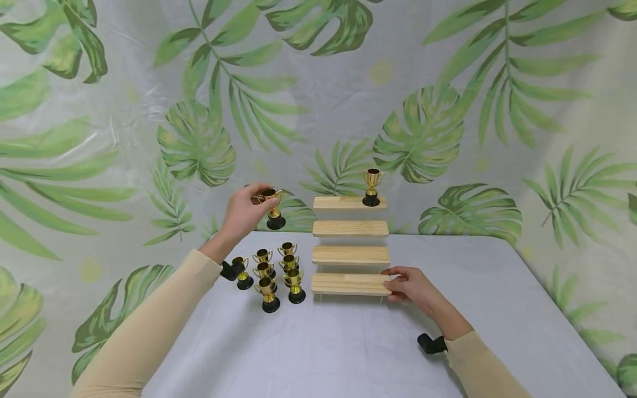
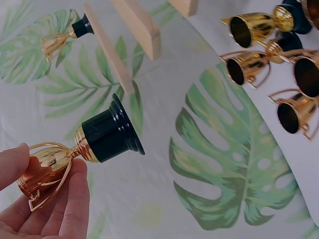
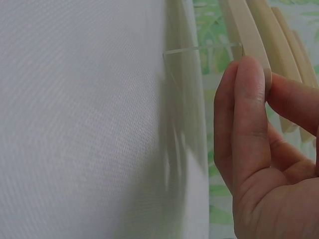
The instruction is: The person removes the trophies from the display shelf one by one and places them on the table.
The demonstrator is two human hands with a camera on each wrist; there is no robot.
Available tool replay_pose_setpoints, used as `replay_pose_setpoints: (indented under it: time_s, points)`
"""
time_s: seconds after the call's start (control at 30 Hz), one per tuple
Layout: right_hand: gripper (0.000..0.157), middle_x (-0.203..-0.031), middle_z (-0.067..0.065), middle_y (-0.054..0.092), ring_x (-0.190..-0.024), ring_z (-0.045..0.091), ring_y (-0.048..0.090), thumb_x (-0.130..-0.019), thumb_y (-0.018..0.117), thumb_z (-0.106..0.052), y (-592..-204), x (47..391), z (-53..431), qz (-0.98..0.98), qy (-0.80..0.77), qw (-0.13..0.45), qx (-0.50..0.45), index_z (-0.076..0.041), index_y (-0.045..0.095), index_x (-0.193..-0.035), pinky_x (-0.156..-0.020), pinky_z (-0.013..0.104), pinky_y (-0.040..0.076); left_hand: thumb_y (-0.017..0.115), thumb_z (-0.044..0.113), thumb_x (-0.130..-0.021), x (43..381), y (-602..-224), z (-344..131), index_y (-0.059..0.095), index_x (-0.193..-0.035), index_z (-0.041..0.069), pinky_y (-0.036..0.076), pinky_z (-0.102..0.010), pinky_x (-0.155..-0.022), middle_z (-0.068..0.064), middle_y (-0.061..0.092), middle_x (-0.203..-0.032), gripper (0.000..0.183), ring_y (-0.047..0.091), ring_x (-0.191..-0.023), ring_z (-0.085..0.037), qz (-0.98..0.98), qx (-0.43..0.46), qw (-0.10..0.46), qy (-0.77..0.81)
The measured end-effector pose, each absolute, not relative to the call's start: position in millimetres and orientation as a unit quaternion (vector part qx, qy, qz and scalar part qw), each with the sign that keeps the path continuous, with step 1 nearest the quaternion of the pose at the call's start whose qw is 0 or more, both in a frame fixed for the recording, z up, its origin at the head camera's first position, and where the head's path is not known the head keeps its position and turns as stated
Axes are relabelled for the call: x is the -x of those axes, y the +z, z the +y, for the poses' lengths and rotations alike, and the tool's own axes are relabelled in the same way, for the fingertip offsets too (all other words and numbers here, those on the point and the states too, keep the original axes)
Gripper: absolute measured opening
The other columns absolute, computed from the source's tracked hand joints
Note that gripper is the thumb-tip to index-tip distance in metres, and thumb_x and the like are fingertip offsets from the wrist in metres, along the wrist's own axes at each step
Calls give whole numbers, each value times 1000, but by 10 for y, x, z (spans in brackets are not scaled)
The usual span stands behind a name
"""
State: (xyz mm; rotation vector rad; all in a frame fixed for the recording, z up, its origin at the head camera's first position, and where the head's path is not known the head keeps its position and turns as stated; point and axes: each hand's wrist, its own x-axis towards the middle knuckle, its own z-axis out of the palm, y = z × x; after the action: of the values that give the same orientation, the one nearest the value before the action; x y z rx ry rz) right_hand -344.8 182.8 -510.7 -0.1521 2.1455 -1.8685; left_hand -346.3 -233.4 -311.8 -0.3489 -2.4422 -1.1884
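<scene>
My left hand (image 1: 247,210) pinches a small gold trophy cup (image 1: 273,211) with a black base, lifted above the table. In the left wrist view the thumb and fingers grip the cup part of that trophy (image 2: 50,167), and its black base points away from the palm. My right hand (image 1: 410,287) holds the right end of the lowest wooden shelf (image 1: 348,284) of a tiered stand. Close up in the right wrist view, thumb and fingers pinch the end of that shelf board (image 3: 249,30). Another trophy (image 1: 371,188) stands upright at the right of the top shelf (image 1: 330,203).
Several more gold trophies (image 1: 269,293) stand grouped on the white table (image 1: 348,348), left of the stand. Two middle shelves (image 1: 350,228) lie between top and bottom. A leaf-patterned cloth (image 1: 338,83) hangs behind. Thin clear supports (image 3: 199,49) show under the stand.
</scene>
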Motion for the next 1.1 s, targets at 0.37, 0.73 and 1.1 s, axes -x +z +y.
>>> replay_pose_setpoints:
  time_s: [0.37, 0.73, 1.1]
  points:
    - [45, -100, 18, 62, -76, 19, 67, -94, 73, -9, -5111, 3442, 1819, 748, -647, 145, 43, 5, 57, -134, -69, 31, 61, 72, 30, -96, 3283, -3249, -2657, 64, -135, 15, 53, -44, -81, -9, 65, -126, 43, 64, -101, -27, -876, 101, 201, -428]
    - [45, -99, 18, 61, -76, 20, 68, -94, 72, -8, -5105, 3442, 1810, 743, -651, 148, 49, 6, 57, -134, -70, 30, 61, 71, 31, -96, 3083, -3441, -2965, 64, -135, 15, 52, -41, -73, -9, 66, -123, 43, 65, -95, -26, -891, 70, 198, -403]
    - [48, -100, 17, 62, -76, 19, 67, -93, 73, -10, -5102, 3453, 1812, 749, -645, 149, 45, 6, 56, -134, -70, 31, 61, 73, 27, -95, 2898, -3710, -3178, 65, -133, 10, 55, -38, -74, -13, 67, -123, 43, 68, -98, -29, -897, 44, 193, -396]
